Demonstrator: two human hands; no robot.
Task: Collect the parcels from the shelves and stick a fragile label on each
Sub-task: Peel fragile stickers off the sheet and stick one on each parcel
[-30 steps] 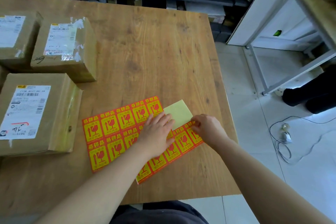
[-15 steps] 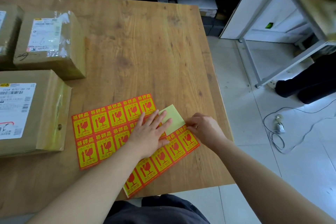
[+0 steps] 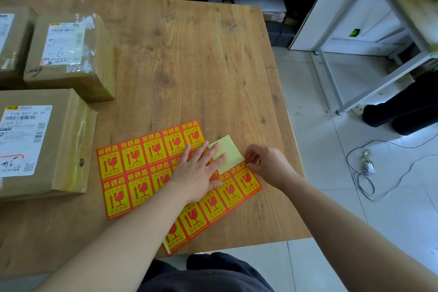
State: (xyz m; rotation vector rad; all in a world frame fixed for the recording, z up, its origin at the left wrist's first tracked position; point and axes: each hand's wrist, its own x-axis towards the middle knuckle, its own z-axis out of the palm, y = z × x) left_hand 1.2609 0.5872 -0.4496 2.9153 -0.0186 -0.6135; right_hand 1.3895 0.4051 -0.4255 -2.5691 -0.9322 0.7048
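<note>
Now peeling a fragile label (image 3: 247, 179) off the label sheet (image 3: 132, 173).
Fingers curled, the right hand (image 3: 265, 163) pinches that label's top corner at the sheet's right end. The left hand (image 3: 199, 173) lies flat and spread, pinning the sheet to the table (image 3: 189, 54) beside a bare patch of backing (image 3: 228, 151). The parcels (image 3: 68, 54) sit well apart at the table's left, with no red label visible on them. Next, I judge, comes a clean peel without curling, then a carry to a parcel.
</note>
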